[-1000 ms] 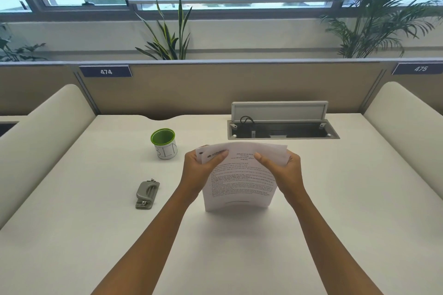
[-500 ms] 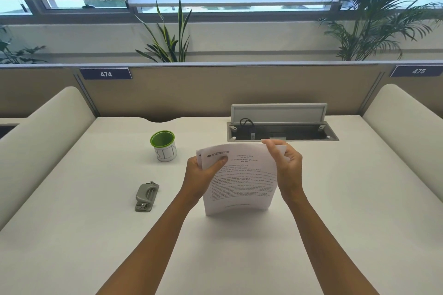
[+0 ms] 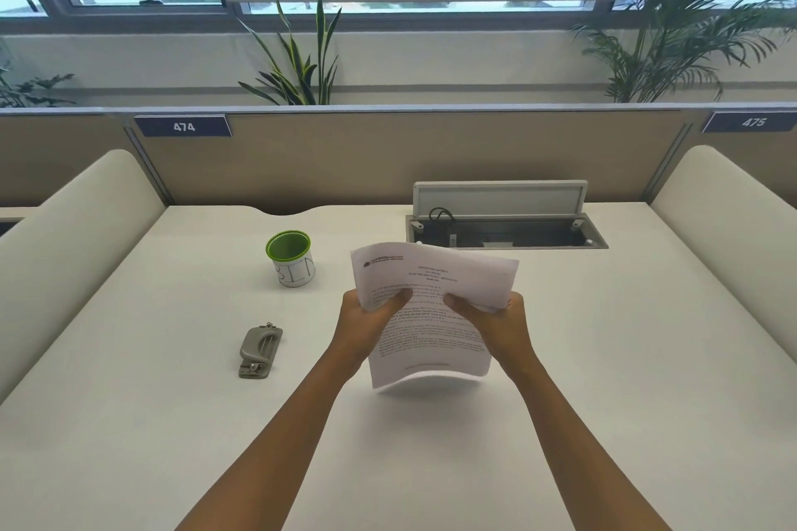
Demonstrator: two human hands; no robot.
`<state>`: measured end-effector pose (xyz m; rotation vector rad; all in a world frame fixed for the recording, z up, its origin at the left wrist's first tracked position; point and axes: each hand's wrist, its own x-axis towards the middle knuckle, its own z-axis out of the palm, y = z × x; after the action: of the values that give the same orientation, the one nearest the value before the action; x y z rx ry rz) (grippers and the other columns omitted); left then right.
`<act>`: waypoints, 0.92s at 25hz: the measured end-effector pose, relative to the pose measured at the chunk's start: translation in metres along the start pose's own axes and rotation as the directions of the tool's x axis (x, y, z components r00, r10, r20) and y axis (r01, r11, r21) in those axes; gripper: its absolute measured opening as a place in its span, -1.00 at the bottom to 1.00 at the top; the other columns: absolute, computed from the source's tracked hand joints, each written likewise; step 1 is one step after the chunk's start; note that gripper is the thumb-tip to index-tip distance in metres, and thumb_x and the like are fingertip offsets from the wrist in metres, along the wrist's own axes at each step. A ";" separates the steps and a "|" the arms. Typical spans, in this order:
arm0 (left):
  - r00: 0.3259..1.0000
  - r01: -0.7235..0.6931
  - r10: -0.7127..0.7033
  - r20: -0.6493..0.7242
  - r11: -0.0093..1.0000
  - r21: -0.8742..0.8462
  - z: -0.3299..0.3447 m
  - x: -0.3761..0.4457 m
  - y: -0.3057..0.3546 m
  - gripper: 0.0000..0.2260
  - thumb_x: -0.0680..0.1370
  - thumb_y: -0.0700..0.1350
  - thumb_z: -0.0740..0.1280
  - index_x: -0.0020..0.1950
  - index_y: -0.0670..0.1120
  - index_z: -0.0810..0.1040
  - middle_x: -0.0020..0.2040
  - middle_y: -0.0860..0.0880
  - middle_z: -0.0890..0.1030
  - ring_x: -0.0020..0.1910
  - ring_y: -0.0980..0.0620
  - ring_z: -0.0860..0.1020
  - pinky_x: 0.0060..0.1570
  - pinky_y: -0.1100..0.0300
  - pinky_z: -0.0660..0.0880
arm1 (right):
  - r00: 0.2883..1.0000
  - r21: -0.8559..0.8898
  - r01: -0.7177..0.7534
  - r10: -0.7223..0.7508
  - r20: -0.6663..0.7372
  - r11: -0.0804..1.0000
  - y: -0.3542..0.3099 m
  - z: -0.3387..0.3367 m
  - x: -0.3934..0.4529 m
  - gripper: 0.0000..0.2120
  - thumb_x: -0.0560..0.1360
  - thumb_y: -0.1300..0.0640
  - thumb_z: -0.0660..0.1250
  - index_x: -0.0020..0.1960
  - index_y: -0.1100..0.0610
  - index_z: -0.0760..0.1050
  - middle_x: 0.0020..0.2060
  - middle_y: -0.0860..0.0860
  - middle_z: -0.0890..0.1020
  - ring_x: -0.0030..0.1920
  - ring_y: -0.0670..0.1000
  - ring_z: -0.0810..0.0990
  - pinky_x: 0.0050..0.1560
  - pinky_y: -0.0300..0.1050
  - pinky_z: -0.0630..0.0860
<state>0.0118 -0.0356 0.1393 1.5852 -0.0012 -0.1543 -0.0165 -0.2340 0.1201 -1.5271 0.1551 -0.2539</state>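
Head: left hand [image 3: 365, 325], right hand [image 3: 498, 325] hold papers [image 3: 431, 341]; cable [image 3: 440, 215] lies in tray [image 3: 517, 248].

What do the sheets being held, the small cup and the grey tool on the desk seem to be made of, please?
The sheets look like thin matt white paper: printed black text, edges curving and sagging. The cup has a white wall and a green rim and lining, perhaps plastic or coated card. The grey tool seems painted metal, dull sheen with shiny pins.

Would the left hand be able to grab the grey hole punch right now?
Probably not yet: the left hand grips the papers. Only open desk lies between it and the hole punch.
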 end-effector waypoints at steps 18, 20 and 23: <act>0.994 0.059 -0.056 0.095 0.998 -0.029 -0.014 -0.003 -0.047 -0.77 0.49 -0.06 0.48 0.14 -0.03 0.66 0.04 -0.02 0.74 0.06 -0.08 0.67 -0.03 0.11 0.62 | 0.991 -0.052 -0.119 0.122 0.062 0.991 0.053 -0.009 -0.016 -0.77 0.34 0.20 0.62 -0.03 0.19 0.71 -0.10 0.08 0.77 -0.12 0.09 0.72 -0.12 -0.10 0.68; 0.994 0.105 -0.105 0.003 0.983 -0.150 -0.017 0.000 -0.047 -0.76 0.48 -0.07 0.49 0.13 -0.09 0.66 0.03 -0.06 0.74 0.07 -0.13 0.68 0.03 0.02 0.62 | 0.989 -0.059 -0.140 0.143 0.047 0.988 0.055 -0.014 -0.015 -0.73 0.35 0.11 0.63 -0.05 0.24 0.70 -0.14 0.05 0.76 -0.14 0.06 0.71 -0.10 -0.09 0.63; 0.974 0.151 -0.202 -0.098 0.912 -0.380 -0.021 0.005 -0.049 -0.69 0.47 -0.10 0.50 0.20 -0.10 0.61 0.10 -0.11 0.72 0.12 -0.16 0.66 0.14 -0.16 0.59 | 0.986 0.026 -0.168 0.168 -0.021 0.986 0.061 -0.025 -0.020 -0.77 0.39 0.10 0.59 0.00 0.16 0.72 -0.08 0.04 0.77 -0.05 0.09 0.73 0.02 -0.01 0.64</act>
<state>0.0143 -0.0140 0.0904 1.2112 0.2657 -0.1765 -0.0384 -0.2511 0.0570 -1.4781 0.2971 -0.1390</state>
